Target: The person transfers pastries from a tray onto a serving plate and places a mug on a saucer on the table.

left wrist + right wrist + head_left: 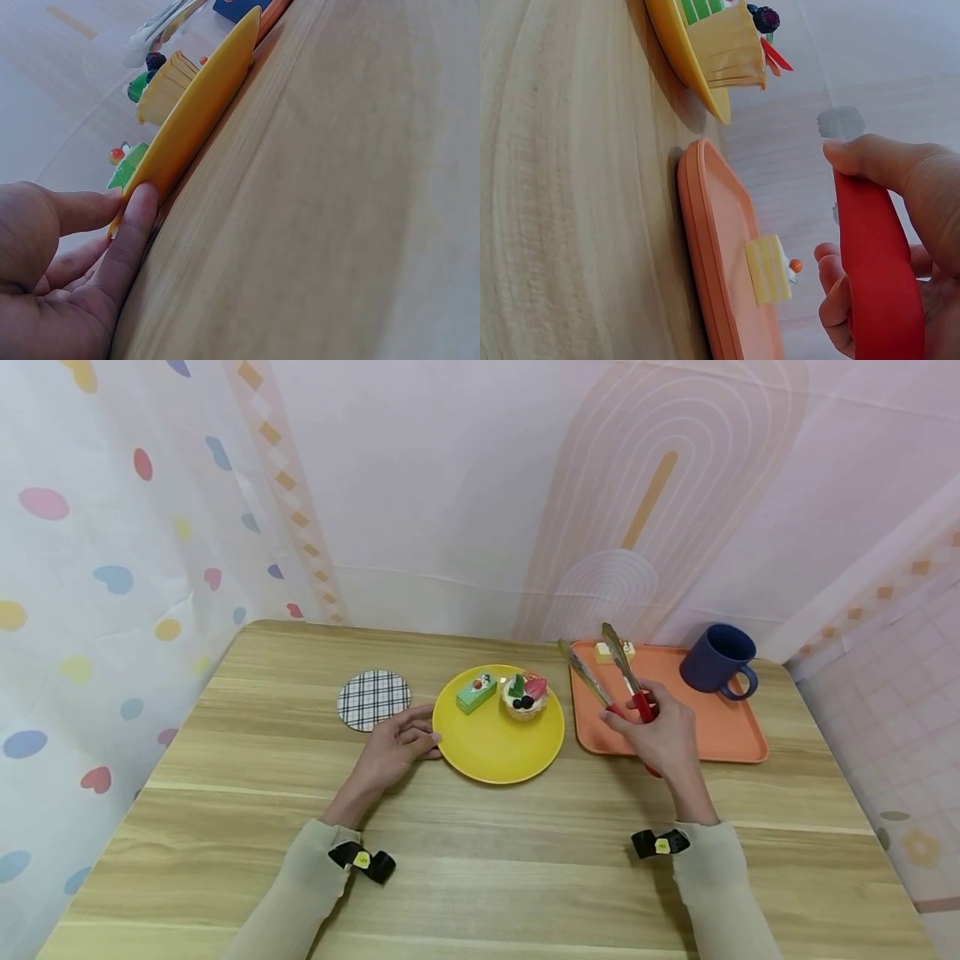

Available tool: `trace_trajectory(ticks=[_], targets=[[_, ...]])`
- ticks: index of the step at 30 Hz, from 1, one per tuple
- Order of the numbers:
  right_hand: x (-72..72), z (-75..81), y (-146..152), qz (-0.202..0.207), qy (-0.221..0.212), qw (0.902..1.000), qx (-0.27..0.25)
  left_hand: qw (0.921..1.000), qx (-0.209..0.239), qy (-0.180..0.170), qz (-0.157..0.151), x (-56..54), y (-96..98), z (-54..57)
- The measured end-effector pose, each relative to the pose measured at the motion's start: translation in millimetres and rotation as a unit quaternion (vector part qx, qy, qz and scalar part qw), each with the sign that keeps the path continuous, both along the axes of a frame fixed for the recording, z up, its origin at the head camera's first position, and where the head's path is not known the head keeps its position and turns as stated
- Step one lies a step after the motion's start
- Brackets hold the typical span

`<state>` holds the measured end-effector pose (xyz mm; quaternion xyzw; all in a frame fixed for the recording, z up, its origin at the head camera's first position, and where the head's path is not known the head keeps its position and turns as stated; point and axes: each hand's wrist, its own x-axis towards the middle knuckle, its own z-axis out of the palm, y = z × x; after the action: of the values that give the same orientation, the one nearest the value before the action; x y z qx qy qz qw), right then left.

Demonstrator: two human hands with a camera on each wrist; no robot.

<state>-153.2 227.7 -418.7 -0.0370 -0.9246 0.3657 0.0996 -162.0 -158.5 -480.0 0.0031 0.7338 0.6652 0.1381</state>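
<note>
Head view alone shows coaster (373, 700); left grip (393, 750) pinches plate (495, 747), right grip (666, 735) clasps tongs (642, 707).

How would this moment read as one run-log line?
left hand: holds yellow plate by edge | right hand: holds open red-handled tongs | plate: green cake, cupcake | orange tray: yellow cake, blue mug
</note>
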Motion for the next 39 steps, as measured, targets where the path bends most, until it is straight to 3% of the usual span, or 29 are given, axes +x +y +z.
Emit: trace_trajectory(ticks=[15, 23, 39], targets=[[2.3, -1.8, 9.6, -0.033, -0.031, 0.9990, 0.006, 1.0000, -0.001, 0.006, -0.006, -0.1, 1.6, -0.7], [-3.6, -1.9, 10.9, -0.031, -0.022, 0.9990, 0.024, 1.0000, -0.002, 0.002, 0.003, 1.2, 0.9, 2.4], [-10.3, 1.1, 16.6, -0.043, -0.053, 0.9972, 0.032, 1.0000, 0.002, 0.004, 0.007, 2.5, 0.5, 1.6]])
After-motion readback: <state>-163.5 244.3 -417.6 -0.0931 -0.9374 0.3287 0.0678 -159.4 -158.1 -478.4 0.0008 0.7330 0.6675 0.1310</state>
